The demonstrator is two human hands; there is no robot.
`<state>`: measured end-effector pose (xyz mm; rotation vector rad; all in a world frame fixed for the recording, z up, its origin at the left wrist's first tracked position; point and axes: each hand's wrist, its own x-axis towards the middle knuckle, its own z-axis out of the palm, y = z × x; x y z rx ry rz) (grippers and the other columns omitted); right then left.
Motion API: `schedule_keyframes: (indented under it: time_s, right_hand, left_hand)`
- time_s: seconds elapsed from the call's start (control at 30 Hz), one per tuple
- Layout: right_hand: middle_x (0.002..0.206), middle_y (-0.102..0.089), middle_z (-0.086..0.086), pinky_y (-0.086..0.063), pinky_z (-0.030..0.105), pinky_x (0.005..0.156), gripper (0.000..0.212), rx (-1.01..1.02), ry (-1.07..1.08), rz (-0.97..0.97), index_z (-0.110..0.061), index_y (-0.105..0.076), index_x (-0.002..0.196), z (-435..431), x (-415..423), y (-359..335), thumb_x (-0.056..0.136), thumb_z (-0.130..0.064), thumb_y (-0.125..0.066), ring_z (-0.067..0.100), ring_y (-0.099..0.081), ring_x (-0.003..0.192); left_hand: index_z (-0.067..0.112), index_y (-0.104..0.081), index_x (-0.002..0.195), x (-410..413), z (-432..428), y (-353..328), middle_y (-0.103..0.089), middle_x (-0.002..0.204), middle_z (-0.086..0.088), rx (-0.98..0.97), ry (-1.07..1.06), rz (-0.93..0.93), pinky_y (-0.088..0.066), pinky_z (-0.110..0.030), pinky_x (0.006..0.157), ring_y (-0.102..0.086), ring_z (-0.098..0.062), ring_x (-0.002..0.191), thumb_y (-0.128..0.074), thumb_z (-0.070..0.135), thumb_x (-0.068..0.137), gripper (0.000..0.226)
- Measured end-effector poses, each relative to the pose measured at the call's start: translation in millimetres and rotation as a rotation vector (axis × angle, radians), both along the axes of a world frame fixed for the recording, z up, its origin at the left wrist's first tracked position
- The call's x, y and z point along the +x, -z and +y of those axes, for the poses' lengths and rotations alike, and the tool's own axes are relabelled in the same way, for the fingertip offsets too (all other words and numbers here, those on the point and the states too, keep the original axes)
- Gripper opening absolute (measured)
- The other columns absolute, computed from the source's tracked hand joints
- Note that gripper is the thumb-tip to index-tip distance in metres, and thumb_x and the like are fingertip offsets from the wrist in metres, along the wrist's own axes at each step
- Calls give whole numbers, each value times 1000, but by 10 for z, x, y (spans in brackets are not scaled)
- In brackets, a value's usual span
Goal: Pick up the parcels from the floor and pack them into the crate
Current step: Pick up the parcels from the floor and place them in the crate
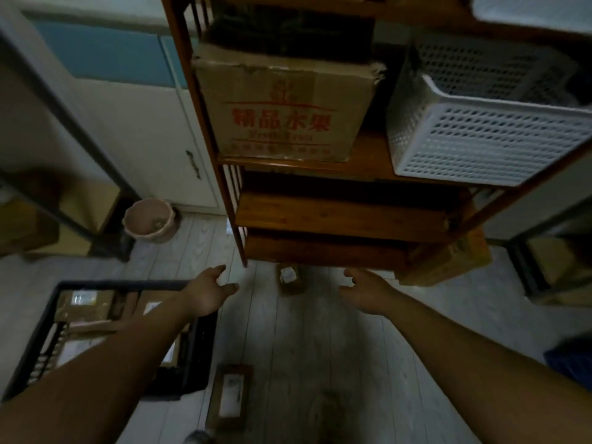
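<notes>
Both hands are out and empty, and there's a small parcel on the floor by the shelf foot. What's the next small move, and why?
Probably lower both hands onto the small parcel and close on it. The left hand and right hand are open, empty and flank it from above, while the black crate to the left already holds parcels.

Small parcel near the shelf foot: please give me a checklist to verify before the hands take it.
1. Both hands free: ok. Left hand and right hand are open and hold nothing.
2. Small parcel in view between the hands: ok, on the floor by the wooden shelf.
3. Path to it clear: ok, bare floor ahead.
4. Room left in black crate: cannot tell; parcels inside, an arm hides part.
5. Other parcels remaining: not ok, long parcel lies beside the crate.
</notes>
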<state>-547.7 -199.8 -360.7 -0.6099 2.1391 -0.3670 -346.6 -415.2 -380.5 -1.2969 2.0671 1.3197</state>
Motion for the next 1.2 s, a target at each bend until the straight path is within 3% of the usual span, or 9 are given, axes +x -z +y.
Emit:
schedule_keyframes:
  time_s: [0.13,0.27,0.43,0.67,0.73,0.87,0.97,1.1,1.2]
  right_hand:
    - [144,-43,14,-40,32,98,49,33,-101,-32,-9,-37,141,-236,2,458,98,-29,-48,28,-46,127]
    - [152,-32,11,-40,30,96,62,79,-210,-104,-13,-25,149,-482,312,1206,96,-34,-51,28,-43,131]
    - [151,-34,10,-43,36,101,64,75,-304,-141,-18,-27,149,-770,861,2413,93,-35,-53,29,-44,129]
    - [152,-33,11,-40,27,99,64,136,-460,-154,-10,-30,147,-1028,1607,4667,93,-34,-55,27,-44,130]
    - [150,-35,12,-39,25,95,65,132,-470,-144,-9,-29,147,-1051,1765,5192,93,-33,-56,28,-44,130]
    - [155,-26,10,-36,33,108,79,154,-526,-155,-15,-22,151,-1053,2055,6007,88,-41,-62,29,-36,137]
    - [150,-36,12,-40,41,107,77,131,-552,-248,-17,-30,147,-945,2176,6537,82,-42,-64,29,-44,130]
    - [140,-48,12,-45,29,97,60,133,-491,-364,-13,-40,141,-816,2304,6649,86,-17,-63,27,-50,126]
    - [151,-23,16,-40,35,102,76,130,-391,-310,-15,-22,149,-783,2256,6539,87,-20,-65,34,-39,133]
  left_hand:
    - [21,-45,135,282,38,651,-53,136,-10,-31,-62,-50,-41,-45,105,-53,-26,118,-56,60,76,71]
    - [19,-41,138,760,151,1310,-50,138,-10,-33,-78,-105,-38,-44,107,-49,-27,122,-57,59,81,71]
    - [19,-57,115,1259,361,2173,-53,112,5,170,-152,-166,-41,-31,94,-50,-9,96,-51,27,95,22]
    - [7,-42,136,2007,692,4343,-46,137,-6,191,-264,-286,-35,-17,83,-47,-22,124,-51,25,96,45]
    - [7,-36,140,2146,826,4839,-45,141,-14,177,-319,-321,-39,-22,86,-49,-27,124,-52,27,95,52]
    - [12,-21,147,2452,993,5726,-36,147,-17,181,-434,-341,-39,-42,104,-41,-34,130,-57,41,89,74]
    - [21,-32,138,2560,1142,6112,-51,128,-10,324,-591,-308,-46,-37,76,-54,-30,106,-52,47,90,58]
    - [15,-48,124,2583,1210,6327,-57,92,-8,362,-764,-176,-40,-26,60,-52,-20,73,-51,31,95,33]
    - [15,-45,119,2509,1150,6227,-60,99,-17,359,-906,-131,-43,-27,53,-56,-26,71,-55,23,93,29]
